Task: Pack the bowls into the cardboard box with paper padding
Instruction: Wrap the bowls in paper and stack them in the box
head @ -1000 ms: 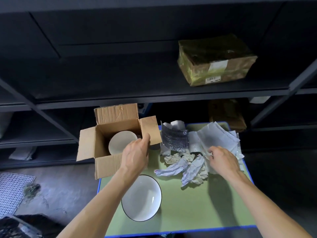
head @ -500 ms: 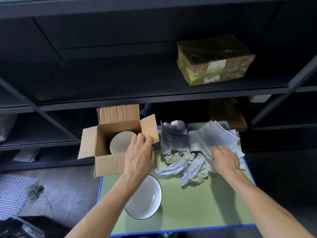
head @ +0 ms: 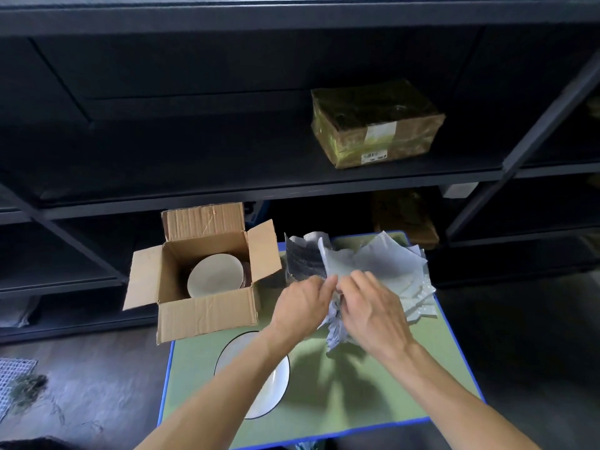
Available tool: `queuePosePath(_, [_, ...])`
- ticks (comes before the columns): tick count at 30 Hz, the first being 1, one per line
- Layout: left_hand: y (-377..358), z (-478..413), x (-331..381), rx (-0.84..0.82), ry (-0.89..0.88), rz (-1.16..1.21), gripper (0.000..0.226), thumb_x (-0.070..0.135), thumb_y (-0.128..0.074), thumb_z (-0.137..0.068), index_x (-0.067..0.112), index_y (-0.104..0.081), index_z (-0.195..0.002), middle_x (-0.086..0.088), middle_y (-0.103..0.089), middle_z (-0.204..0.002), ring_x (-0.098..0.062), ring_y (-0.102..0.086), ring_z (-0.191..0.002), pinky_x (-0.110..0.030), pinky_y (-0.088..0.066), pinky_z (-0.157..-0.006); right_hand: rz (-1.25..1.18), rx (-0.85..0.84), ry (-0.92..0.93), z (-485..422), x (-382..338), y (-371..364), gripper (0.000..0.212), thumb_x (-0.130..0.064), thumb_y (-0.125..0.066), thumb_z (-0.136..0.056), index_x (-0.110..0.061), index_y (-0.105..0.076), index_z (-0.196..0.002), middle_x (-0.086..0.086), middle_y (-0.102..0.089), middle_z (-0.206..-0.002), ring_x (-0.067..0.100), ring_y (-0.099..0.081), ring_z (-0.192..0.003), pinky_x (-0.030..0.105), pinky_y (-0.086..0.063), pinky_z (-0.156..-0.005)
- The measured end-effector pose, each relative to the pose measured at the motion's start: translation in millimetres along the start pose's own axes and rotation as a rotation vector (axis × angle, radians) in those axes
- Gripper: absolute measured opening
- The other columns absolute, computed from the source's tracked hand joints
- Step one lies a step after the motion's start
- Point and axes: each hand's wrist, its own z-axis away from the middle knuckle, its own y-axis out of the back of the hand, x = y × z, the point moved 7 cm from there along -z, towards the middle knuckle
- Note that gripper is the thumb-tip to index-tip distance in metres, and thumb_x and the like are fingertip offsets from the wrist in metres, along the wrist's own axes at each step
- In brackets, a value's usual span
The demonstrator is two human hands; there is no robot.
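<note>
Found left hand (head: 302,306) and right hand (head: 373,316) close together, fingertips meeting. Recorded both pinching the near edge of a grey paper sheet (head: 373,264), fingers curled onto it, with the sheet fanning up and away beyond the knuckles. Noted crumpled paper (head: 334,332) hanging beneath and between the two hands (extent of grip on it: cannot tell).

Located cardboard box (head: 207,310) on the outer side of the left hand, near but apart, flaps open. Confirmed one white bowl (head: 216,276) inside, lying tilted. Logged second bowl (head: 281,378), white with a dark rim, flat on the surface behind the left wrist and partly covered by that forearm. Noted silver foil-like wrap (head: 302,258) standing just beyond the left fingertips.

Surface: checked table (head: 373,401) under both hands; green top, blue edging, hand shadows across it.

Room: observed dark metal shelving (head: 259,177) beyond both hands, with a taped parcel (head: 373,125) above and beyond the right hand. Observed dark floor (head: 97,384) outward of the left arm, with a white mesh mat (head: 13,378) farther out.
</note>
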Motion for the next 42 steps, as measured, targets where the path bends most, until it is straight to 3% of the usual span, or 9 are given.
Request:
queuePosePath(3, [8,0,-7,-0.065,0.136,0.418,0.053,0.056,-0.031,-0.101,0.013,-0.061,-0.091,-0.005,-0.071,-0.085,-0.025,-0.068,-0.080,-0.039,-0.051,-0.074,-0.041,0.013,0.080,4,-20,4,0.017,-0.007,-0.069,-0.074,-0.017,-0.057,-0.081,-0.002,-0.051,-0.077,0.022,-0.050,-0.071,0.033,-0.039,-0.054])
queuePosePath(5, [17,2,-14,-0.056,0.182,0.528,0.041,0.051,-0.042,-0.098,0.018,-0.059,-0.080,0.000,-0.070,-0.067,-0.013,-0.066,-0.055,-0.028,-0.050,-0.058,-0.060,0.019,0.139,5,-30,7,0.016,-0.006,-0.068,-0.076,-0.018,-0.060,-0.082,-0.002,-0.051,-0.077,0.021,-0.050,-0.071,0.030,-0.037,-0.055])
queuePosePath(9, [40,1,-29,0.059,0.211,0.502,0.015,0.018,-0.049,-0.089,0.013,-0.055,-0.076,0.001,-0.061,-0.057,-0.018,-0.062,-0.046,-0.026,-0.045,-0.046,-0.100,-0.032,0.187,0,-39,0,0.011,-0.013,-0.063,-0.081,-0.019,-0.063,-0.090,-0.003,-0.054,-0.084,0.023,-0.055,-0.078,0.033,-0.044,-0.057])
queuePosePath(14, [75,5,-55,0.234,0.274,0.438,0.014,0.021,-0.050,-0.094,0.016,-0.058,-0.084,0.006,-0.056,-0.066,-0.009,-0.052,-0.059,-0.024,-0.035,-0.048,-0.147,-0.068,0.163,-8,-41,-1,0.026,-0.049,-0.057,-0.092,-0.024,-0.061,-0.091,-0.010,-0.059,-0.089,0.013,-0.056,-0.082,0.027,-0.044,-0.060])
queuePosePath(21, [87,30,-99,0.256,0.349,0.501,0.014,0.022,-0.052,-0.094,0.014,-0.062,-0.089,-0.002,-0.067,-0.081,-0.021,-0.062,-0.078,-0.035,-0.048,-0.066,-0.230,-0.085,-0.152,-24,-15,-8,0.027,-0.045,-0.054,-0.094,-0.021,-0.051,-0.105,-0.006,-0.051,-0.099,0.019,-0.050,-0.096,0.033,-0.043,-0.065])
queuePosePath(26, [77,47,-107,0.228,0.360,0.579,0.016,0.025,-0.055,-0.096,0.013,-0.064,-0.095,-0.001,-0.065,-0.082,-0.018,-0.057,-0.073,-0.035,-0.046,-0.066,-0.542,-0.239,-0.417,-34,-2,-18,0.053,-0.042,-0.058,-0.094,-0.023,-0.035,-0.138,-0.011,-0.049,-0.118,0.013,-0.048,-0.105,0.035,-0.043,-0.085])
queuePosePath(31, [67,62,-104,0.189,0.340,0.593,0.023,0.031,-0.055,-0.094,0.009,-0.062,-0.090,-0.006,-0.064,-0.077,-0.012,-0.052,-0.065,-0.029,-0.040,-0.060,-0.776,-0.307,-0.481,-42,-4,-32,0.021,-0.031,-0.065,-0.088,-0.017,-0.053,-0.078,-0.006,-0.056,-0.073,0.015,-0.049,-0.066,0.035,-0.039,-0.064])
queuePosePath(36, [58,87,-116,0.169,0.296,0.612,0.021,0.032,-0.055,-0.099,0.026,-0.061,-0.079,0.011,-0.067,-0.069,-0.007,-0.062,-0.064,-0.030,-0.051,-0.065,-0.769,-0.300,-0.479,-44,4,-27,0.020,-0.028,-0.061,-0.091,-0.008,-0.058,-0.087,0.008,-0.061,-0.078,0.016,-0.046,-0.067,0.033,-0.035,-0.060])
queuePosePath(42, [38,129,-143,0.189,0.305,0.135,0.010,0.031,-0.057,-0.095,0.026,-0.063,-0.101,0.013,-0.064,-0.096,-0.012,-0.058,-0.073,-0.030,-0.044,-0.064,-0.693,-0.352,-0.474,-34,5,-36,0.028,-0.022,-0.060,-0.089,-0.004,-0.043,-0.078,0.000,-0.039,-0.069,0.016,-0.032,-0.061,0.033,-0.026,-0.057])
